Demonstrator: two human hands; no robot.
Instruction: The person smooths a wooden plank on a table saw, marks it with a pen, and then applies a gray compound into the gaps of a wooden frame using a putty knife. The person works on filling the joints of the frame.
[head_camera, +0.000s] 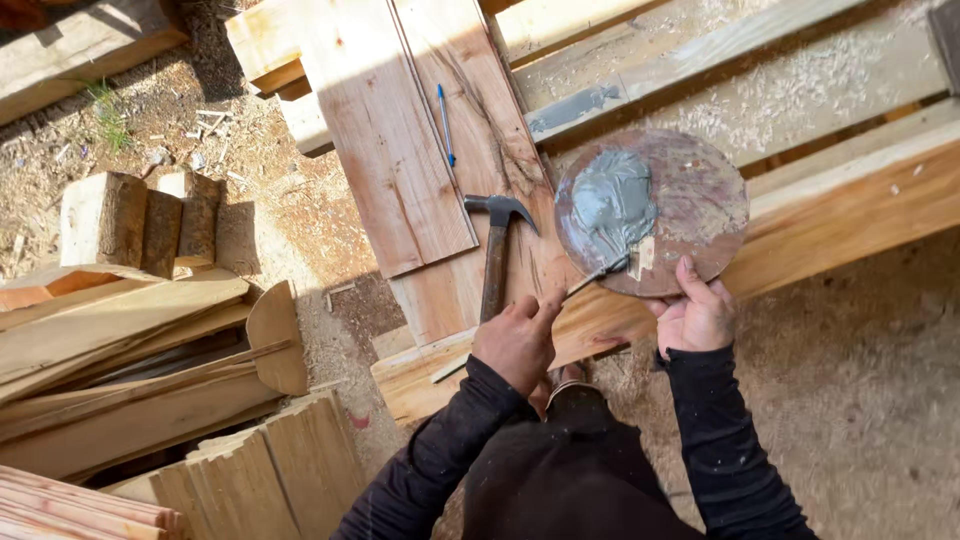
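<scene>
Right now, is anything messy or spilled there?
Yes. A streak of grey paste is smeared on a beam, away from the round board where the rest sits. Sawdust litters that beam too.

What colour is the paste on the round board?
Grey paste, heaped on the brownish round board; head view.

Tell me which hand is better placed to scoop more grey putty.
Left hand: it holds the putty knife, blade at the grey putty; the right hand grips the round board by its rim.
</scene>
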